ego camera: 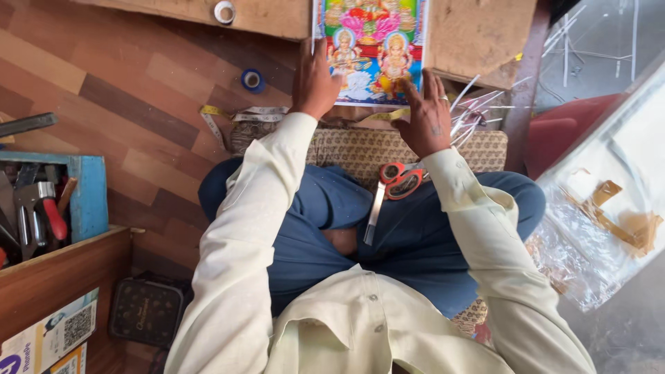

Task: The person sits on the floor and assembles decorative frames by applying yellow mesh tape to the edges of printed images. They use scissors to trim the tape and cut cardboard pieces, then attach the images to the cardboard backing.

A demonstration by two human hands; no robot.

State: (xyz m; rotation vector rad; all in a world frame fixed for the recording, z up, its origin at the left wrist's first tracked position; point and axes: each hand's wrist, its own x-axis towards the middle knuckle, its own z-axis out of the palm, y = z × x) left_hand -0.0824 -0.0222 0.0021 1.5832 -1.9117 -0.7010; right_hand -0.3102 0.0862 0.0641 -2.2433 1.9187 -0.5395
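A colourful printed picture [374, 41] lies flat on a low brown board [478, 31] in front of me. My left hand [313, 83] presses on its lower left edge. Fingers spread, my right hand [424, 114] rests on its lower right corner and wears a ring. Neither hand grips anything. Orange-handled scissors [395, 185] lie on my blue-trousered lap, blades pointing toward me. I sit cross-legged on a patterned cushion [360, 145].
A yellow measuring tape [222, 118] and a blue tape roll [253, 80] lie on the wood-pattern floor. A white tape roll [224, 12] sits on the board. A blue toolbox with pliers [41, 208] stands left. Clear plastic sheeting [609, 201] lies right.
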